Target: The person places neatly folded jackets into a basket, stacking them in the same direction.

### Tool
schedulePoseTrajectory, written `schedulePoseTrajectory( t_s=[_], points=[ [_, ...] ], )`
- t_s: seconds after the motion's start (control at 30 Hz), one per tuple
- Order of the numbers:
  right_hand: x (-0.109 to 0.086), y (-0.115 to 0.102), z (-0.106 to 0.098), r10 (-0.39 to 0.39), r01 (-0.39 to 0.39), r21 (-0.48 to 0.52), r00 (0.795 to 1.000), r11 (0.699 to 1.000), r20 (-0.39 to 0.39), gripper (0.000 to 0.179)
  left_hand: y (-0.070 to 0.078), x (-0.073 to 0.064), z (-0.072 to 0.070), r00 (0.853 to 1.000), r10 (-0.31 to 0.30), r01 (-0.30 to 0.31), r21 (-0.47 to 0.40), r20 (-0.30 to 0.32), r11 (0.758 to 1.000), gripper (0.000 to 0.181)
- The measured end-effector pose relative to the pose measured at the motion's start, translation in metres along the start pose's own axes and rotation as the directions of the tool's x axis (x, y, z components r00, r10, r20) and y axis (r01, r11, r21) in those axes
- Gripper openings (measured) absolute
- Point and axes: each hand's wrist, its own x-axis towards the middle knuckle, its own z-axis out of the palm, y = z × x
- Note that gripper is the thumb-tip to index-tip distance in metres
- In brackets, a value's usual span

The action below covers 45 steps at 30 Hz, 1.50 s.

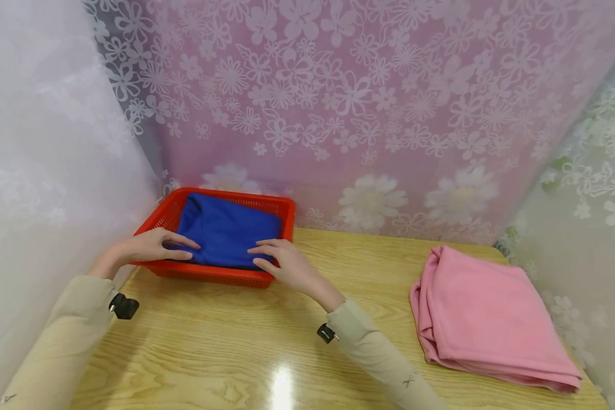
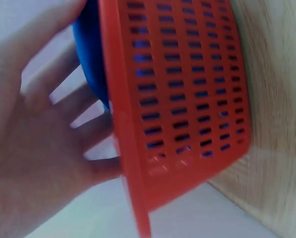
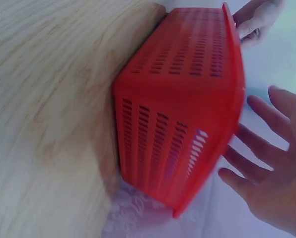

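A folded blue cloth (image 1: 230,228) lies inside a red plastic basket (image 1: 205,272) with slotted sides, at the back left of the table. My left hand (image 1: 156,246) reaches over the basket's near left corner, its fingers spread at the cloth's edge. Over the near right corner is my right hand (image 1: 286,262), fingers loosely extended at the cloth's right side. In the left wrist view, the left fingers (image 2: 83,106) pass behind the basket rim. The right wrist view shows the right hand (image 3: 279,158) with fingers apart beside the rim.
A folded pink cloth (image 1: 492,319) lies at the right of the wooden table (image 1: 215,353). Behind the basket hangs a pink flowered curtain (image 1: 338,114). A pale sheet (image 1: 56,142) stands close on the left, near the left arm.
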Motion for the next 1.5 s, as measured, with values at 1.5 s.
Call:
schedulePoseTrajectory(
  t_s=[1.5],
  points=[
    [-0.319, 0.175, -0.154, 0.252, -0.456, -0.292, 0.806, 0.841, -0.535, 0.046, 0.271, 0.172, 0.229, 0.882, 0.362, -0.227, 0.402, -0.302, 0.887, 0.053]
  ],
)
